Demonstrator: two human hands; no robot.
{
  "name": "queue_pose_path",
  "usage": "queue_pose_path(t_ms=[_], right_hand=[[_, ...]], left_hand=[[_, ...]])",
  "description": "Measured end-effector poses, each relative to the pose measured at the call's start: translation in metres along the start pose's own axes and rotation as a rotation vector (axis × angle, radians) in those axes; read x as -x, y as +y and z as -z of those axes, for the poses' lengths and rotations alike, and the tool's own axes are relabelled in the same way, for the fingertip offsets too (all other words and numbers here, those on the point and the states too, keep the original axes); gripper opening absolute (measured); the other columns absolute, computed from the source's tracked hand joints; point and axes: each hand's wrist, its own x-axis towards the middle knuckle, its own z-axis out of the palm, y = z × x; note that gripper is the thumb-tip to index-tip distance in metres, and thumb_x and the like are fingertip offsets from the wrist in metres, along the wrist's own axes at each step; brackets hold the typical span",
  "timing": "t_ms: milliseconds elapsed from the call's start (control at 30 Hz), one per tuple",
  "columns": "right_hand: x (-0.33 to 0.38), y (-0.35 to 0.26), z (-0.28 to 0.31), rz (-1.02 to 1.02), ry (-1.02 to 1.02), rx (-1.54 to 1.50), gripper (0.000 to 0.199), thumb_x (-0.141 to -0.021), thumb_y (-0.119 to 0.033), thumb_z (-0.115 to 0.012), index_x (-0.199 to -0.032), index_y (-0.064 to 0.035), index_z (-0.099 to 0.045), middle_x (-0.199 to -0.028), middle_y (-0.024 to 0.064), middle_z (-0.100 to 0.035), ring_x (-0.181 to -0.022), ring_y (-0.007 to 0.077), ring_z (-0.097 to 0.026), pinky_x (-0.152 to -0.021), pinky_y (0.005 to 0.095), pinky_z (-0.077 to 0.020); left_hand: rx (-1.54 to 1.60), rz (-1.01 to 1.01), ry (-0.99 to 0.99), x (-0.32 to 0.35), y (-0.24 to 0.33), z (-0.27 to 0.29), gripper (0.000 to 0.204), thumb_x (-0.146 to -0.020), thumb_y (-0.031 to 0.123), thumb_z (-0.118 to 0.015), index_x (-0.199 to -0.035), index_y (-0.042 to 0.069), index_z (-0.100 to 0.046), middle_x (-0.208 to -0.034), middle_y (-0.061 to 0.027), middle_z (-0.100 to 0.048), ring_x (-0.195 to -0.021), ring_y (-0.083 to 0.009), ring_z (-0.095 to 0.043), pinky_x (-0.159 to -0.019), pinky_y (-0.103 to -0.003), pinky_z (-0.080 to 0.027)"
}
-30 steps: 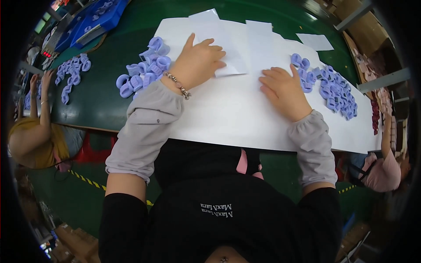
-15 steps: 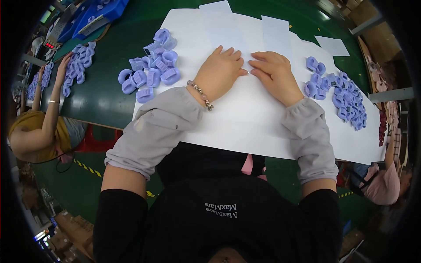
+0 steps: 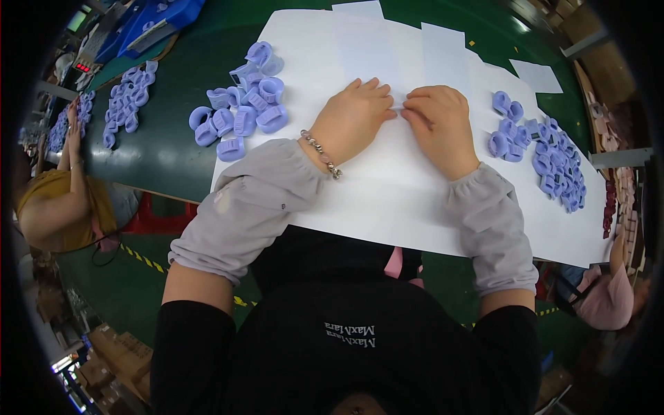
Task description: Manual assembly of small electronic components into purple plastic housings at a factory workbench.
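My left hand (image 3: 353, 114) and my right hand (image 3: 437, 123) rest side by side on a large white paper sheet (image 3: 387, 200), fingertips almost touching at its middle. Whatever lies under the fingertips is hidden; the fingers are curled down on the sheet. A bead bracelet (image 3: 319, 153) circles my left wrist. A pile of lilac plastic rings (image 3: 242, 104) lies to the left of my left hand. Another spread of lilac rings (image 3: 546, 159) lies to the right of my right hand.
Smaller white sheets (image 3: 443, 48) overlap at the far side of the green table (image 3: 159, 145). More lilac rings (image 3: 128, 100) lie further left near another person in yellow (image 3: 59, 200). A blue tray (image 3: 145, 24) stands at the back left. A person in pink (image 3: 612, 301) sits at the right.
Both hands have moved inward from the two ring piles and now meet at the middle of the white sheet.
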Motion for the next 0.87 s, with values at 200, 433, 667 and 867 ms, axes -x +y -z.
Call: queue_pose_path(t_ms=[200,433,667,867], right_hand=[[0.001,-0.007,0.002,0.094,0.031,0.024,0.01,-0.07,-0.002,-0.07,-0.079,-0.0045,-0.065,-0.092,0.0031,-0.065,-0.088,0.0233,-0.059,-0.084,0.0368,-0.0407],[-0.001,-0.009,0.008,-0.073,0.054,-0.208,0.012,-0.072,0.003,-0.064,-0.082,-0.002,-0.062,-0.097,0.0097,-0.064,-0.091,0.0242,-0.06,-0.082,0.0318,-0.0466],[0.003,-0.014,0.033,-0.295,0.115,-0.47,0.006,-0.08,0.001,-0.062,-0.085,0.0007,-0.059,-0.102,0.0077,-0.061,-0.096,0.017,-0.058,-0.087,0.0278,-0.0444],[0.004,-0.018,0.031,-0.266,-0.05,-0.732,0.008,-0.083,0.0,-0.06,-0.091,-0.0009,-0.061,-0.109,0.0079,-0.058,-0.102,0.0187,-0.055,-0.092,0.0284,-0.0427]], left_hand=[[-0.008,0.017,-0.025,0.0,0.001,0.001,0.024,-0.087,0.02,-0.063,-0.101,0.001,-0.065,-0.113,-0.0121,-0.064,-0.112,-0.0292,-0.058,-0.099,-0.04,-0.044],[0.032,-0.017,-0.007,0.001,-0.002,0.009,0.024,-0.084,0.02,-0.066,-0.098,0.0,-0.066,-0.106,-0.012,-0.066,-0.108,-0.03,-0.059,-0.097,-0.04,-0.045],[-0.125,0.566,-0.076,0.036,-0.01,0.119,0.024,-0.075,0.023,-0.073,-0.082,0.003,-0.063,-0.083,-0.0128,-0.065,-0.079,-0.0317,-0.061,-0.069,-0.04,-0.048],[-0.118,0.303,-0.14,0.049,-0.025,0.117,0.03,-0.075,0.029,-0.074,-0.09,0.006,-0.062,-0.096,-0.015,-0.065,-0.095,-0.0304,-0.062,-0.075,-0.034,-0.047]])
